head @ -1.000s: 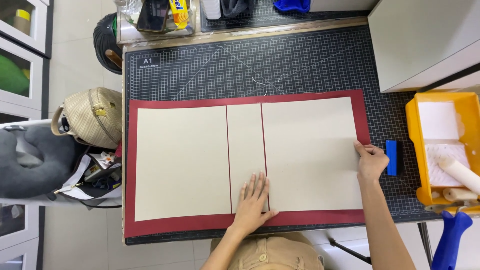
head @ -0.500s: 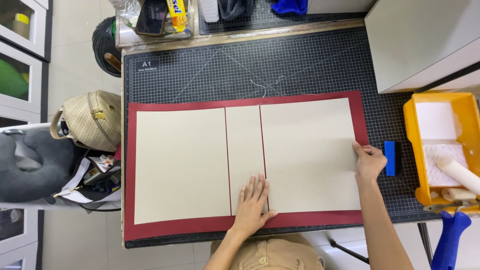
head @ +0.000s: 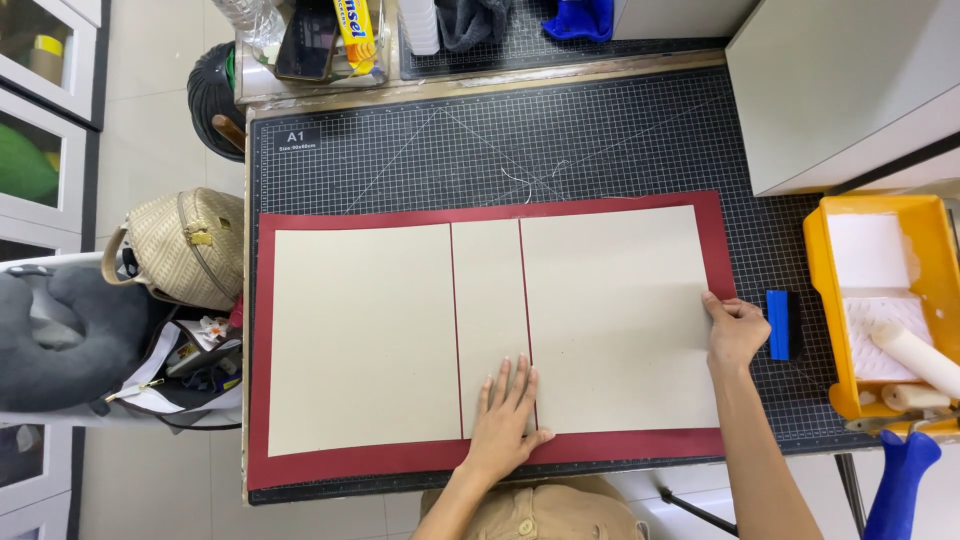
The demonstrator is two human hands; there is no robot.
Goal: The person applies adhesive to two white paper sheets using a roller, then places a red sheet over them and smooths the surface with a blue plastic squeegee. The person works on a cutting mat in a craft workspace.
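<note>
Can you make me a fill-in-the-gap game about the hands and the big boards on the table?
1. The three beige boards lie on a big sheet coloured ____.
2. The left hand lies flat across the narrow ____ board and the seam beside it.
3. The right hand touches the ____ edge of the largest board.
4. The paint roller lies in a tray coloured ____.

Missing words: red; middle; right; yellow.
</note>
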